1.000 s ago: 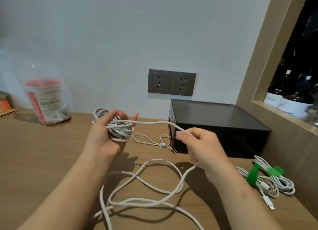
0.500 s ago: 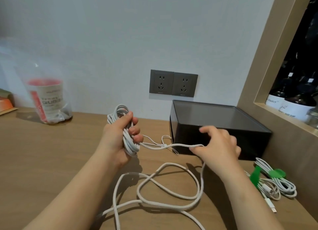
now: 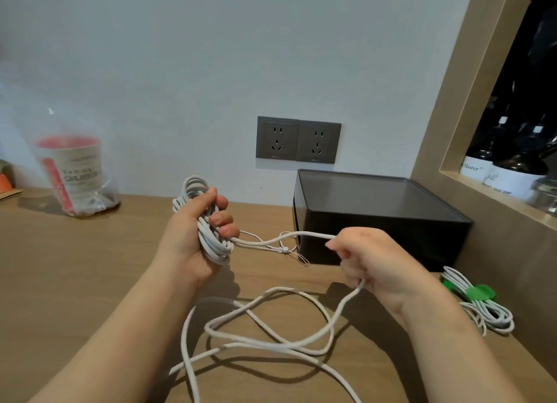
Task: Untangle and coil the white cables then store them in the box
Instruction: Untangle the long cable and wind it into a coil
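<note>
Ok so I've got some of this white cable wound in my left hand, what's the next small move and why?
Probably bring the right hand over to the left hand and lay one more loop onto its coil. The right hand grips the loose cable running from that coil, and much of it lies crossed on the table, so winding isn't done.

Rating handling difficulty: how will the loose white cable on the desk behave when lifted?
Probably floppy: the loose white cable lies in slack, crossing loops on the desk. Those crossings may snag when pulled. Likely light: the right hand lifts a strand with curled fingers alone.
</note>
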